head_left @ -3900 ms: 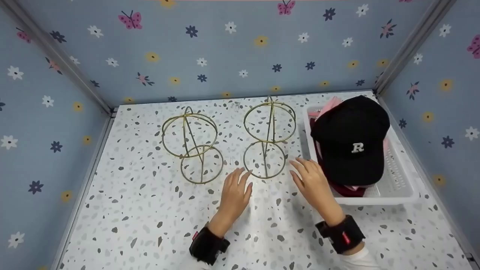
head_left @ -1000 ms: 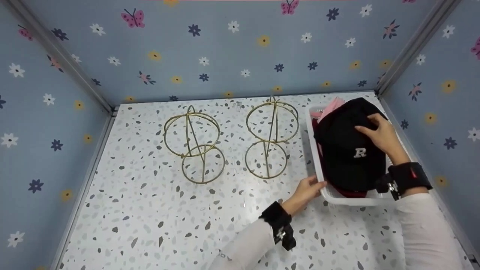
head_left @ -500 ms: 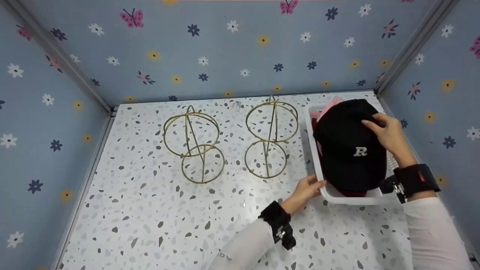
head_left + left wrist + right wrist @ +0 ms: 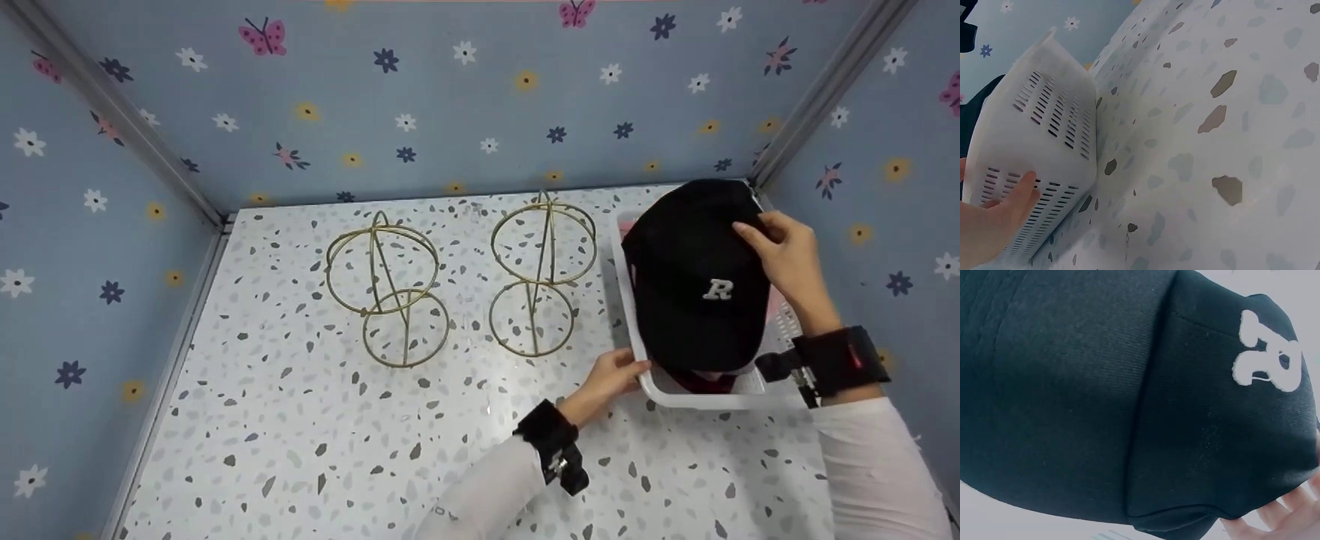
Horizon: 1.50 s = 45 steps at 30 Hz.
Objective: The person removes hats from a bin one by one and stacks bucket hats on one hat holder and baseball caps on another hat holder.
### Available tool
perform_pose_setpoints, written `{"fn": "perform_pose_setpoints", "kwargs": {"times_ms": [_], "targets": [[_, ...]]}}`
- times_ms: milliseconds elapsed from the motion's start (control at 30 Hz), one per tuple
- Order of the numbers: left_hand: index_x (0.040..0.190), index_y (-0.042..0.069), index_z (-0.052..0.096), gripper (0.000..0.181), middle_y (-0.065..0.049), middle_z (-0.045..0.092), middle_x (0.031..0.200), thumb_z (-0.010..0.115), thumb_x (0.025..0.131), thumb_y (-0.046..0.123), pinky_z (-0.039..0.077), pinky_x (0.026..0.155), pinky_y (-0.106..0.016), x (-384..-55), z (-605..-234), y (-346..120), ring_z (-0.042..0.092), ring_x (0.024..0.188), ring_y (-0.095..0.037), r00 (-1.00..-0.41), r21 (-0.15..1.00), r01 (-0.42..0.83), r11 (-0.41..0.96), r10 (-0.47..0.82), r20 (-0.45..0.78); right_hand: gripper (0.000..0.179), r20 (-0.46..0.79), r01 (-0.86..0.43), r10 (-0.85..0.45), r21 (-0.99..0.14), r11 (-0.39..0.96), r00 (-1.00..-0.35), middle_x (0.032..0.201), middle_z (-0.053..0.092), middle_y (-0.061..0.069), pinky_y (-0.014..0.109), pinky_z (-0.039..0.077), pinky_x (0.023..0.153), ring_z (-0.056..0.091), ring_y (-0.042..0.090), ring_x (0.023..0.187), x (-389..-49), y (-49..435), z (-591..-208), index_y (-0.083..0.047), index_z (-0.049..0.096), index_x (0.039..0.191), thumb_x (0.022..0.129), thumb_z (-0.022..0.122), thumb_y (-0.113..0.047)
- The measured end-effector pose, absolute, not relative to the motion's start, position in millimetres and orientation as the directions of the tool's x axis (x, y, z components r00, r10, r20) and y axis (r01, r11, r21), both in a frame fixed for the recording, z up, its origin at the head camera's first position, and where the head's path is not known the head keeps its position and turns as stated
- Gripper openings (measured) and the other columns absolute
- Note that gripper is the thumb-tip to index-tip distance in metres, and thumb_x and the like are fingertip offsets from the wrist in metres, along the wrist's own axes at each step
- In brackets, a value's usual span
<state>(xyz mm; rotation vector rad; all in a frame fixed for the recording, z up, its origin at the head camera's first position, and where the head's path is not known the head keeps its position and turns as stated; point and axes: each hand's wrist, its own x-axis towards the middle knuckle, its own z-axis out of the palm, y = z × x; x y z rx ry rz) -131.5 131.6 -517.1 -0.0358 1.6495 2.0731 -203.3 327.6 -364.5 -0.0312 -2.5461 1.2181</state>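
Observation:
A black baseball cap point(image 4: 690, 330) with a white letter R overlaps the white plastic basket point(image 4: 720, 403) at the right. My right hand point(image 4: 795, 262) pinches the cap's right rear edge between thumb and fingers. Up close in the right wrist view, the cap point(image 4: 1072, 405) fills most of the picture, with fingers point(image 4: 1278, 514) along its lower edge. My left hand point(image 4: 607, 382) holds the basket's near left rim. The left wrist view has these fingers point(image 4: 1013, 211) against the slotted outer wall point(image 4: 1050, 112). Dark red and pink fabric shows beneath the cap, mostly hidden.
Two gold wire stands made of rings occupy the speckled white table point(image 4: 300, 450): a left stand point(image 4: 406, 330) and a right stand point(image 4: 531, 319). Blue flower-patterned panels point(image 4: 450, 97) enclose the table at the back and both sides.
Both hands have gone from above the table to the basket and cap. Over the last half second, the right hand has shifted the cap upward and back, covering the pink fabric behind it.

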Motion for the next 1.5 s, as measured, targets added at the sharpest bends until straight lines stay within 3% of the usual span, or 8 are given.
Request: {"fn": "perform_pose_setpoints", "kwargs": {"times_ms": [200,300,433,533,800,1100,1300,1500], "targets": [[0.116,-0.008,0.051,0.034,-0.017,0.061,0.101,0.052,0.083,0.000,0.051,0.074,-0.031,-140.1,-516.6,128.6,0.061,0.086,-0.025,-0.908,0.947,-0.316,-0.061,0.309,-0.283,0.024,0.284,-0.110,0.184,-0.770,0.628,-0.941,0.068,0.053,-0.017,0.014,0.035,0.053,0.045,0.002,0.058,-200.6,325.2,-355.1,-0.002,0.059,0.089,0.083,0.061,-0.025],[0.109,0.001,0.059,0.031,-0.007,0.063,0.093,0.047,0.081,0.000,0.051,0.067,-0.026,-159.8,-566.3,137.0,0.061,0.076,-0.015,-0.959,0.977,-0.196,-0.079,0.226,-0.173,0.021,0.297,-0.115,0.190,-0.766,0.633,-0.936,0.067,0.053,-0.017,0.014,0.035,0.054,0.046,0.002,0.059,-197.2,323.4,-349.7,-0.005,0.059,0.086,0.083,0.061,-0.025],[0.098,0.003,0.064,0.028,-0.005,0.064,0.087,0.043,0.080,-0.003,0.051,0.061,-0.025,-171.0,-579.5,130.8,0.060,0.068,-0.014,-0.972,0.962,-0.221,-0.159,0.122,-0.203,0.019,0.308,-0.110,0.228,-0.784,0.611,-0.924,0.067,0.054,-0.017,0.014,0.037,0.054,0.048,0.002,0.059,-191.0,317.6,-343.7,-0.008,0.061,0.086,0.082,0.062,-0.027],[0.101,-0.006,0.059,0.027,-0.018,0.062,0.095,0.039,0.083,-0.007,0.052,0.068,-0.032,-156.1,-523.5,112.2,0.061,0.077,-0.025,-0.945,0.919,-0.327,-0.221,0.088,-0.315,0.018,0.298,-0.106,0.270,-0.826,0.554,-0.916,0.068,0.056,-0.015,0.014,0.038,0.055,0.050,0.002,0.060,-187.5,312.0,-340.9,-0.009,0.062,0.086,0.081,0.062,-0.027],[0.113,-0.015,0.046,0.033,-0.022,0.058,0.097,0.037,0.086,0.000,0.048,0.080,-0.040,-140.0,-464.5,82.6,0.060,0.083,-0.026,-0.955,0.849,-0.288,-0.442,0.198,-0.221,0.013,0.288,-0.118,0.341,-0.889,0.442,-0.895,0.070,0.060,-0.012,0.013,0.041,0.058,0.054,0.002,0.063,-181.2,301.4,-335.8,-0.009,0.064,0.083,0.080,0.064,-0.021],[0.117,-0.006,0.049,0.035,-0.005,0.060,0.085,0.056,0.082,0.000,0.052,0.066,-0.028,-138.3,-455.3,72.6,0.059,0.067,-0.011,-0.962,0.817,-0.249,-0.521,0.232,-0.145,0.013,0.280,-0.187,0.338,-0.941,0.282,-0.899,0.071,0.062,-0.004,0.015,0.043,0.059,0.055,0.007,0.063,-173.4,288.4,-331.5,-0.003,0.064,0.083,0.079,0.066,-0.016],[0.112,-0.007,0.052,0.033,-0.003,0.061,0.079,0.059,0.079,-0.006,0.052,0.060,-0.028,-138.7,-453.9,66.6,0.060,0.064,-0.012,-0.960,0.836,-0.240,-0.493,0.246,-0.130,0.014,0.256,-0.241,0.309,-0.967,0.086,-0.916,0.075,0.063,0.002,0.016,0.044,0.060,0.056,0.011,0.066,-168.4,281.5,-330.6,0.000,0.064,0.084,0.077,0.067,-0.012],[0.106,-0.010,0.053,0.027,-0.002,0.062,0.077,0.058,0.079,-0.008,0.052,0.057,-0.028,-136.6,-451.4,60.4,0.061,0.064,-0.012,-0.964,0.843,-0.219,-0.492,0.240,-0.111,0.015,0.267,-0.266,0.318,-0.963,0.047,-0.910,0.074,0.063,0.004,0.018,0.043,0.061,0.055,0.012,0.066,-165.3,275.0,-329.3,0.002,0.064,0.083,0.076,0.068,-0.009]]}}
